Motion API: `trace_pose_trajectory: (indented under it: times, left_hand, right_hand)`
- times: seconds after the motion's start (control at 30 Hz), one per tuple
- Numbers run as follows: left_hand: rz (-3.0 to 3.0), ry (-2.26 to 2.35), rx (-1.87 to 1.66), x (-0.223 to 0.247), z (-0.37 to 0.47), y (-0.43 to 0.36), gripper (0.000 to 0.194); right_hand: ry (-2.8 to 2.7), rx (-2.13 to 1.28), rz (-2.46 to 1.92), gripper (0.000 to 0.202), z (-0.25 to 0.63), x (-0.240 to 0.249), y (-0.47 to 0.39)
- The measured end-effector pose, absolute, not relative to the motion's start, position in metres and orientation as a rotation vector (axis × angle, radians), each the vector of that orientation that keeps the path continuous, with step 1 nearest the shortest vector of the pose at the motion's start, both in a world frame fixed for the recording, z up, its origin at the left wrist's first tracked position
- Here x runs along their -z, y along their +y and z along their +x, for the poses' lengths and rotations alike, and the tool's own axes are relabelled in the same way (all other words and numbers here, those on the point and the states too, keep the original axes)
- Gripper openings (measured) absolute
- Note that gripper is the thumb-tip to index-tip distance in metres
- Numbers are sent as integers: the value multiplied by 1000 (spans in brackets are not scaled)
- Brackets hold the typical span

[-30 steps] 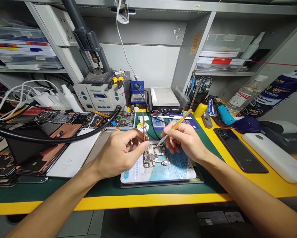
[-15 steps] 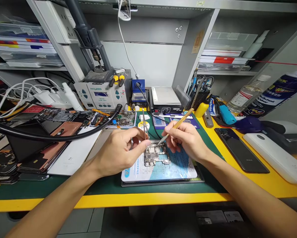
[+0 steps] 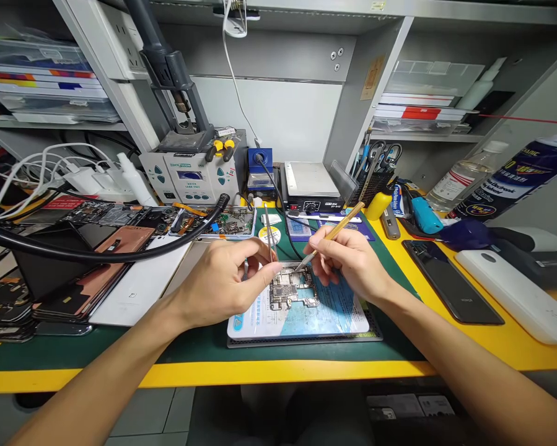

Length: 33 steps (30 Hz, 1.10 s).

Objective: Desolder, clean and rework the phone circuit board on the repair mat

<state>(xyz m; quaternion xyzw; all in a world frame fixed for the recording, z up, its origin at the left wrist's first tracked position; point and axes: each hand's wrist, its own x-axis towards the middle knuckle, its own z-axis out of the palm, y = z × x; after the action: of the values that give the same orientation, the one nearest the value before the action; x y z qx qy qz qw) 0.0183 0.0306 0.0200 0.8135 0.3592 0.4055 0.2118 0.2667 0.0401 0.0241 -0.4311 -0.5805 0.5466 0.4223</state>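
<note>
A phone circuit board (image 3: 285, 291) lies flat on a white and blue mat (image 3: 324, 319). My left hand (image 3: 232, 279) is closed around thin metal tweezers (image 3: 268, 229) at the board's upper left; their back ends point up and their tips are hidden by the fingers. The left thumb is over the board's edge. In a pen grip, my right hand (image 3: 347, 254) holds a slim tool with a gold-brown handle (image 3: 346, 222) and a grey pointed end. That end is at the board's upper part; whether it touches cannot be made out.
A black hose (image 3: 120, 254) arcs across the left side over stacked phone parts (image 3: 74, 272). Behind stand a hot-air station (image 3: 189, 176) and a hot plate (image 3: 310, 179). On the right lie a dark phone (image 3: 452, 279) and a white device (image 3: 515, 294), with a clear bottle (image 3: 468, 173) beyond.
The upper ends of the tweezers tilt slightly further left. Both hands and the board stay in nearly the same place, and the view has shifted very slightly.
</note>
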Motion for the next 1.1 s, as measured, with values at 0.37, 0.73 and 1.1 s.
trace_pose_trajectory:
  times: [0.37, 0.73, 1.1]
  left_hand:
    - [2248, 1017, -1118, -22, 18, 30, 21]
    - [2199, 970, -1116, -26, 20, 27, 18]
    - [2129, 954, -1108, -27, 20, 27, 19]
  right_hand:
    - [-1460, -1367, -1070, 34, 266, -24, 40]
    - [-1452, -1394, -1049, 35, 264, -28, 35]
    - [-1551, -1401, -1009, 44, 263, -28, 32]
